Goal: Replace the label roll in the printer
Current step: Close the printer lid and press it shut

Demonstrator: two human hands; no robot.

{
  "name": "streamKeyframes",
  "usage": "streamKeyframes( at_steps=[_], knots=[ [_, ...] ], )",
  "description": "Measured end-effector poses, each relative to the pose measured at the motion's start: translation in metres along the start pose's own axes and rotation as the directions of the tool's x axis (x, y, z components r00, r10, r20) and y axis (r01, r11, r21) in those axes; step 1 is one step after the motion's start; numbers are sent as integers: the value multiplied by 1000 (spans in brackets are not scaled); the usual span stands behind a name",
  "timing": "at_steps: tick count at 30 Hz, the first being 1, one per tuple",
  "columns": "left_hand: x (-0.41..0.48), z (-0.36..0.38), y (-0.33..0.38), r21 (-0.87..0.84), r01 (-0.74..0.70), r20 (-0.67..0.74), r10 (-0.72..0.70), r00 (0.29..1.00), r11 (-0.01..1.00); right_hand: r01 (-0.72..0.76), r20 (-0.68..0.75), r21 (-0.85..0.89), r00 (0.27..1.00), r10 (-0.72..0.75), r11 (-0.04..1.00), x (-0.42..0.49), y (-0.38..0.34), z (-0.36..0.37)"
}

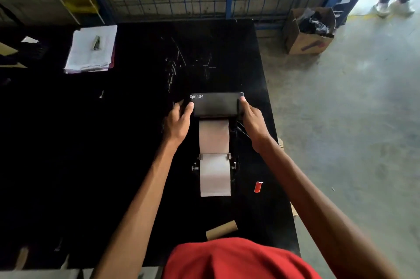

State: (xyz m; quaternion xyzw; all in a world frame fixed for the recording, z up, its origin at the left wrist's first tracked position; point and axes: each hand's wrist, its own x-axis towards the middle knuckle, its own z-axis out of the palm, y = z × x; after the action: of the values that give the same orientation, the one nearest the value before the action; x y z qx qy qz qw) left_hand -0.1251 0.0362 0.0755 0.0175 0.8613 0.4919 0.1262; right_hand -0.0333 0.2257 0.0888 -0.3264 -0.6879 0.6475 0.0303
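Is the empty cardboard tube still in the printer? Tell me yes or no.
No, the cardboard tube lies on the black table near the person, apart from the printer.

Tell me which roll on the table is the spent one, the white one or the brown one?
The brown cardboard core, lying bare on its side near the table's front edge. The white label roll sits in its holder, paper feeding into the printer.

Bare table (141, 142) left of printer (216, 105)
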Motion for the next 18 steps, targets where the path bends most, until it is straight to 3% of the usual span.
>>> streamKeyframes(
  at_steps=[6,10,18],
  knots=[
    [-71,8,-46,-104,-27,14,28,1000,994,68,11,100,998,-69,993,-59,54,0],
    [-75,13,-43,-144,0,-65,-9,998,990,102,-26,119,995,-99,988,-60,52,5],
    [-49,8,-27,-98,-58,-120,46,992,994,137,-78,-95,986,-144,986,-36,33,-3]
  ],
)
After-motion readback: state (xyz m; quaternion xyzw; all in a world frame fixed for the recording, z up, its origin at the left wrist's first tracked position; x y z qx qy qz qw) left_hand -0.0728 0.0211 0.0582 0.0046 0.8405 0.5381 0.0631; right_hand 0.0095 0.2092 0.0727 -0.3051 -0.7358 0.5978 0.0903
